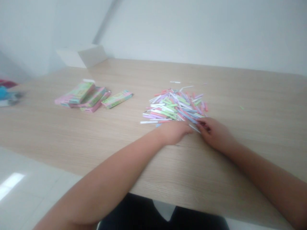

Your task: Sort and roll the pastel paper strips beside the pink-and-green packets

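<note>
A loose pile of thin pastel sticks (170,108), in white, green, purple, orange and blue, lies on the wooden table. At the pile's near edge is my left hand (176,131), palm turned down. Its thumb shows, but the other fingers are mostly hidden behind the hand. My right hand (214,132) rests at the near right edge, fingers curled and pinched against the sticks. What lies between those fingertips is too blurred to make out. One thin white stick (194,128) slants between the two hands.
Left of the pile lie several flat pink-and-green boxes (79,93), stacked loosely, with a single box (117,99) beside them. A white box (92,56) stands at the back left. One white stick (175,82) lies behind the pile. The table (182,179) has its front edge close to me.
</note>
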{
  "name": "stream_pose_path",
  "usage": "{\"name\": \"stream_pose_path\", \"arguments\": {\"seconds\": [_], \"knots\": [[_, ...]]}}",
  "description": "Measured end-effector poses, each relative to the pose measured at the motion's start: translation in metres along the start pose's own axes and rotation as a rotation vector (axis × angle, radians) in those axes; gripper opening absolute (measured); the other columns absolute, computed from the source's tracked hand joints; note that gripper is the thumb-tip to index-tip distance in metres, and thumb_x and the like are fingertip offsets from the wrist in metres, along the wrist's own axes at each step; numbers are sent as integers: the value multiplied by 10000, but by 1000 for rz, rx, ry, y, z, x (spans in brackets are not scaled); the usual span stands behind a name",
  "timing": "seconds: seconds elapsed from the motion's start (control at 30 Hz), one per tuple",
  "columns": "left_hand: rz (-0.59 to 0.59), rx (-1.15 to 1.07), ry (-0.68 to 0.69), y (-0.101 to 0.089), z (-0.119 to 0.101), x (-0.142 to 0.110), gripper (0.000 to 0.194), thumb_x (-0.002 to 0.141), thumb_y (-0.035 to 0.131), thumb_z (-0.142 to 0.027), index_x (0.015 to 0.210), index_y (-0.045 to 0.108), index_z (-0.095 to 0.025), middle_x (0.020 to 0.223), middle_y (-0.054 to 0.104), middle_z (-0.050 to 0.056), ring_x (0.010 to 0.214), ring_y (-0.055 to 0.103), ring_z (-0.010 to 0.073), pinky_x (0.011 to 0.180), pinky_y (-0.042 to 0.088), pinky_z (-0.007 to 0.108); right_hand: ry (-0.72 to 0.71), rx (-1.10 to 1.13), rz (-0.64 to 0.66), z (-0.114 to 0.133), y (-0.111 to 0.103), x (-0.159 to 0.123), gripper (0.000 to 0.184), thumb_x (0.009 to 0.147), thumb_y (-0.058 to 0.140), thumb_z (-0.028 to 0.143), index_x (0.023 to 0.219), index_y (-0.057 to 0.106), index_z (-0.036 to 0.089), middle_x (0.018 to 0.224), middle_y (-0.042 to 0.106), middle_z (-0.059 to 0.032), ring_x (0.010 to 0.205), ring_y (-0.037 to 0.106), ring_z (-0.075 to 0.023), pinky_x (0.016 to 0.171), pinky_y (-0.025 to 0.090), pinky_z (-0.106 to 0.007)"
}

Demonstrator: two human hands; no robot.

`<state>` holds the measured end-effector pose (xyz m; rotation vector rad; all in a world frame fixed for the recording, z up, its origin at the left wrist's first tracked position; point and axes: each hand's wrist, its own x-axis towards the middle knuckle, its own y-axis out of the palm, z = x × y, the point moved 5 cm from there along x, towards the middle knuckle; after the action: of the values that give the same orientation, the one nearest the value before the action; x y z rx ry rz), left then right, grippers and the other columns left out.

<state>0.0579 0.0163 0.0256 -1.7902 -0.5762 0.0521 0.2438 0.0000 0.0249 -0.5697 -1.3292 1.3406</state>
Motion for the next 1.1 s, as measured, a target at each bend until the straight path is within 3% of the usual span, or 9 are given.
{"name": "stream_pose_path", "arguments": {"seconds": [0.13,0.37,0.6,0.7,0.77,0.9,1.1], "knots": [[-72,-24,33,-8,2,-7,329,977,491,-141,1212,710,-212,1218,705,73,1160,641,195,1040,496,369,5,-2,-5,-3,1,0,387,1031,485,400,1296,680,198,1081,778,-129,902,735,-289,813,591,-438],[-65,78,-9,-11,1,-7,243,961,480,-170,1019,715,-175,1101,696,91,1082,644,223,986,509,374,18,-2,-26,-2,0,0,400,1026,500,394,1327,650,179,1091,771,-141,889,737,-280,790,594,-413],[-60,86,-27,-31,9,-22,367,838,627,-233,1199,683,-199,1235,673,92,1131,625,257,1015,479,400,36,16,-11,-4,-1,-1,405,1017,508,397,1334,645,186,1064,769,-133,877,731,-281,797,587,-417],[-53,102,-51,-38,16,-29,354,820,671,-280,1163,700,-199,1170,687,82,1080,635,247,1001,474,389,41,24,-6,-5,-1,-1,413,1015,505,400,1332,649,177,1077,767,-139,900,731,-286,817,583,-420],[-14,111,-63,-39,20,-31,247,842,679,-340,1035,724,-193,1047,701,68,989,647,231,928,490,368,33,26,-3,-5,-1,-1,413,1016,502,398,1331,651,177,1081,768,-141,913,731,-290,828,584,-427],[82,173,-152,-35,22,-29,217,933,595,-348,866,719,-183,904,714,65,893,664,227,824,497,353,23,19,-14,-5,0,-1,409,1011,512,396,1326,656,177,1065,773,-139,903,735,-291,824,591,-436],[41,347,-169,-23,8,-24,265,995,445,-192,964,706,-161,1022,730,98,991,672,266,911,509,408,9,6,-33,-3,-2,-1,402,1012,524,390,1312,666,165,1054,770,-141,871,733,-283,790,594,-424]]}}
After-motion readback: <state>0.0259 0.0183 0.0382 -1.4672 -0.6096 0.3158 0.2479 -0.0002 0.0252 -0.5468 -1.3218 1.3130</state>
